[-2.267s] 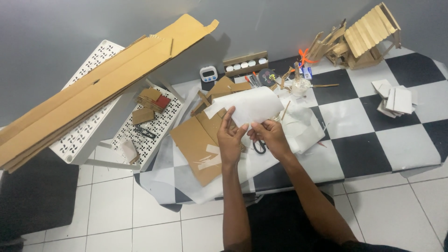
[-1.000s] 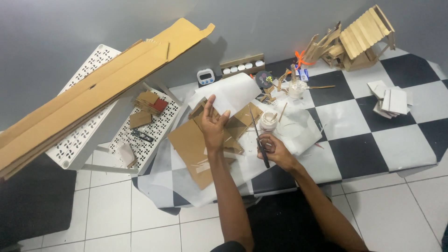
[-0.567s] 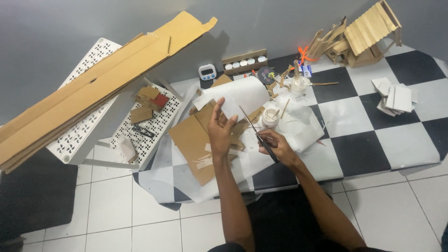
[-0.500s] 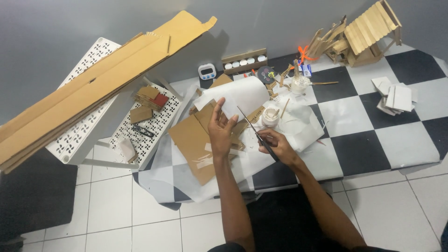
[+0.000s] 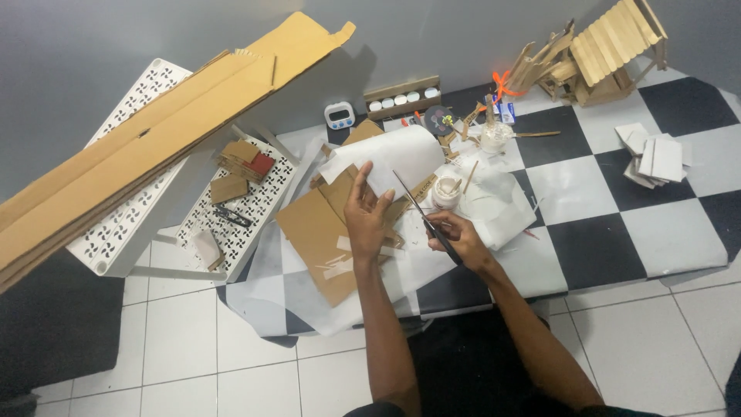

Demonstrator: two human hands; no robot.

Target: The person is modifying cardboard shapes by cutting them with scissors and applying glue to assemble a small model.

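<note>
Here, hands near the glue jar (image 5: 445, 191):
Left hand (image 5: 367, 212): fingers spread, pressing the cardboard piece (image 5: 324, 229) left of the jar.
Right hand (image 5: 455, 240): gripping scissors (image 5: 423, 215), blades parted, just below the jar.

A long cardboard sheet (image 5: 154, 131) is leaned across a white perforated rack (image 5: 127, 181). What seems a small stick-built house (image 5: 606, 50) is set near white tiles (image 5: 656, 158).

We count one pair of scissors (image 5: 427, 218), one small glue pot (image 5: 445, 191), one timer (image 5: 340, 115), one stick house (image 5: 598, 54), and perhaps five white jars (image 5: 400, 100), too small to be sure.
</note>
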